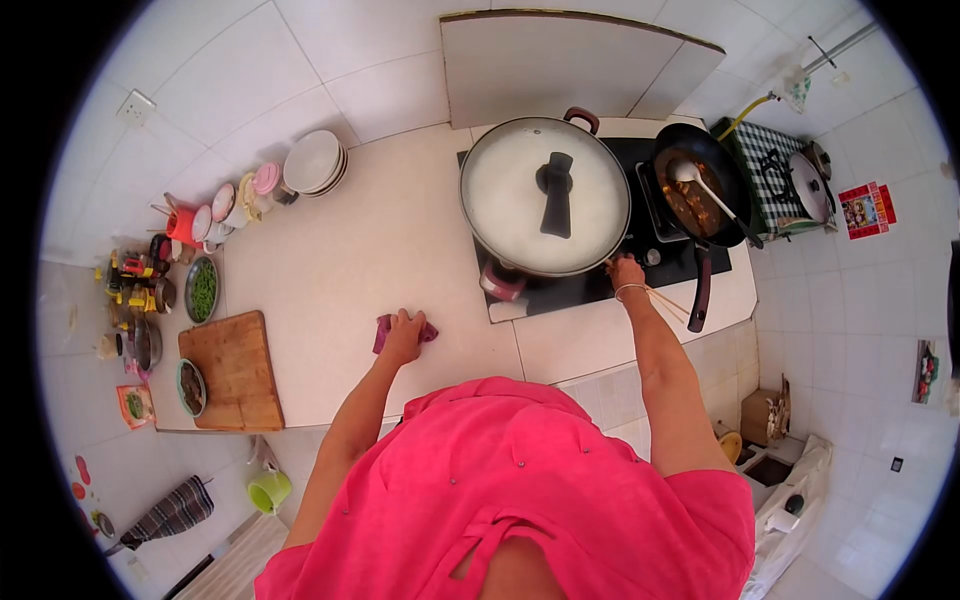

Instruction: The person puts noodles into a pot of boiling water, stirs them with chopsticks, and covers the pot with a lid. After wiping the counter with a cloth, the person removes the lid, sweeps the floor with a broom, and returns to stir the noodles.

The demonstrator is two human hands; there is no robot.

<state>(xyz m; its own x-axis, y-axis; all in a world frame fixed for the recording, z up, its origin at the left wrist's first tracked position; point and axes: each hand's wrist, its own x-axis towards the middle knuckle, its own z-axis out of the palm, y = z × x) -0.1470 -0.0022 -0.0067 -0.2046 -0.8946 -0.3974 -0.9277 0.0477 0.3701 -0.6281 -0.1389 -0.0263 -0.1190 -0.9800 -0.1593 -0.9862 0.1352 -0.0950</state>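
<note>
So the cloth (383, 336) was on the bare counter (340, 270), left of the hob (572, 297) and well apart from it, bunched up with its longer way running roughly side to side. The left hand (404, 332) was right on top of it, fingers curled down and clamped on it, so that was easily the nearer hand. The right hand (625, 272) was way off to the right, at the front of the hob by the pot (500, 175). The hands were wide apart, cloth on one side only.

Chopsticks (668, 303) slanted out by the right wrist, long axis pointing toward the pan's handle (702, 290). A knob (653, 257) sat just beside that hand. Couldn't tell if its fingers had closed on anything, they were mostly hidden. Farther out, the board (232, 350) lay at the counter's left end.
</note>
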